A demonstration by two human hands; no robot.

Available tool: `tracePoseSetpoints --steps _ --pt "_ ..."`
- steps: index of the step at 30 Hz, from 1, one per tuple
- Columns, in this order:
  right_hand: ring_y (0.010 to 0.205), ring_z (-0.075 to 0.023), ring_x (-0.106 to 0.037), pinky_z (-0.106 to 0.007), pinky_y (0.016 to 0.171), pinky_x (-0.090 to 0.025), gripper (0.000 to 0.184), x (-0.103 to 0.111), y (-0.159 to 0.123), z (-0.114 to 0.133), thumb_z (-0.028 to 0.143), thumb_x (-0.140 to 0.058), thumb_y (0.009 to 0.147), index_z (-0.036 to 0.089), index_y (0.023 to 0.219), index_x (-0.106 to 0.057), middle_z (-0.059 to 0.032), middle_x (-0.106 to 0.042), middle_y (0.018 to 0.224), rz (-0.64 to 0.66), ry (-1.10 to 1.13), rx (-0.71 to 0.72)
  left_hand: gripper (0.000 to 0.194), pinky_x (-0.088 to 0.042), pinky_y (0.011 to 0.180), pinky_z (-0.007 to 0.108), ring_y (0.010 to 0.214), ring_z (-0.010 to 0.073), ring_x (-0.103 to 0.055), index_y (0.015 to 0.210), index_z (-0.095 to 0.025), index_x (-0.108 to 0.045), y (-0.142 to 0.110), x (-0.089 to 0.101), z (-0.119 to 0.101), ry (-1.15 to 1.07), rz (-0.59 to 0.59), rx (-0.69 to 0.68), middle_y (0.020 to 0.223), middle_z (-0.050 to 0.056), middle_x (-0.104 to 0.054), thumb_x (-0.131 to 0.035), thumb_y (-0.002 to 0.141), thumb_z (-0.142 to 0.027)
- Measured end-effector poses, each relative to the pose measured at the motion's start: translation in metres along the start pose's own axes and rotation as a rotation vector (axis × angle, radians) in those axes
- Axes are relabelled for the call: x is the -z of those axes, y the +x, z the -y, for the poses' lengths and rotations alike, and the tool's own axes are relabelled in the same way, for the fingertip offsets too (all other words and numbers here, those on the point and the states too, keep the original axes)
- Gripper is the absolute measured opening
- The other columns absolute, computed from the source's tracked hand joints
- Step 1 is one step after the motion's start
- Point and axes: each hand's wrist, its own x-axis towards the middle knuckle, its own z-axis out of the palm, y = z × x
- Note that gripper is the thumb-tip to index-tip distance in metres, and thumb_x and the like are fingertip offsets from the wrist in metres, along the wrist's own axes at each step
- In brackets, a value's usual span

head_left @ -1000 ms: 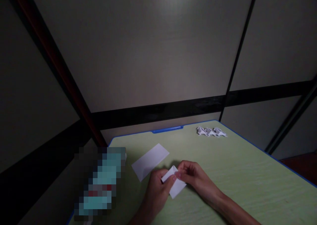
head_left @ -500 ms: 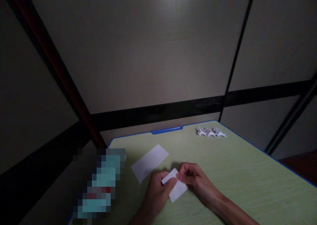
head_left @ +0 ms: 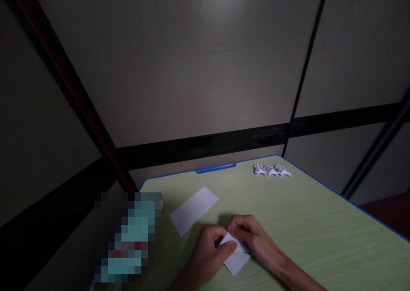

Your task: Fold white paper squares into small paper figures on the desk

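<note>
A small folded piece of white paper (head_left: 237,263) is held between both hands above the near part of the table. My left hand (head_left: 209,252) grips its left side, the thumb pressed flat on the upper face and the fingers behind. At the paper's top corner, my right hand (head_left: 253,235) pinches the edge between thumb and curled fingers. A crease or flap edge runs across the paper below the left thumb. Beyond my left hand lies a flat rectangular strip of white paper (head_left: 194,210).
Three folded white paper figures (head_left: 272,170) stand in a row near the far right corner of the green table (head_left: 320,222). A blue handle (head_left: 216,168) lines the far edge. A blurred-out teal object (head_left: 136,227) is at the left. Panelled doors (head_left: 198,69) rise behind.
Both hands have shifted slightly nearer and to the right with the paper. Its upper part now shows a pointed corner, and the left thumb lies further across it.
</note>
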Motion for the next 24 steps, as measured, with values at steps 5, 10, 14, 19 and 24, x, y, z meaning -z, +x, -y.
tracePoseSetpoints --steps 5,10,14,19,24 --pt "0.047 -0.0065 -0.031 -0.018 0.041 -0.022 0.018 -0.003 -0.001 -0.002 0.023 -0.056 0.062 0.016 0.057 -0.040 0.0063 -0.034 0.051 0.024 -0.029 0.085 0.015 -0.030 0.045 0.018 0.049 0.0091 -0.040 0.054 -0.012 -0.048 0.004 0.006 0.000 -0.099 -0.121 -0.074 0.050 -0.003 -0.044 -0.050 0.063 -0.023" --pt "0.046 -0.0063 -0.033 -0.017 0.041 -0.024 0.018 -0.003 0.003 -0.008 0.014 -0.057 0.058 0.016 0.056 -0.039 0.0068 -0.036 0.049 -0.012 -0.004 0.068 0.016 -0.033 0.046 0.019 0.050 0.0099 -0.045 0.060 -0.011 -0.051 0.007 0.010 0.002 -0.219 -0.214 -0.087 0.053 -0.002 -0.051 -0.055 0.061 -0.026" --pt "0.045 -0.0057 -0.035 -0.017 0.042 -0.026 0.015 0.005 0.008 -0.006 0.018 -0.058 0.059 0.014 0.060 -0.044 0.0054 -0.042 0.051 -0.123 0.111 0.119 0.023 -0.034 0.043 0.019 0.043 0.0097 -0.046 0.050 -0.012 -0.050 0.005 0.008 0.000 -0.208 -0.226 -0.050 0.044 -0.002 -0.050 -0.054 0.061 -0.032" --pt "0.043 -0.0045 -0.035 -0.016 0.040 -0.026 0.023 0.009 0.009 -0.002 0.025 -0.061 0.058 0.015 0.070 -0.044 0.0059 -0.044 0.052 -0.284 0.242 0.165 0.028 -0.035 0.041 0.019 0.036 0.0084 -0.044 0.044 -0.013 -0.049 0.001 0.002 -0.004 -0.147 -0.154 -0.043 0.038 -0.001 -0.050 -0.050 0.064 -0.032" --pt "0.041 -0.0050 -0.037 -0.016 0.040 -0.029 0.032 0.004 0.009 0.000 0.029 -0.064 0.056 0.018 0.074 -0.041 0.0078 -0.043 0.049 -0.157 0.295 0.124 0.028 -0.033 0.039 0.017 0.034 0.0071 -0.042 0.042 -0.015 -0.046 0.001 0.006 -0.003 -0.124 -0.258 -0.086 0.035 -0.003 -0.047 -0.050 0.065 -0.030"
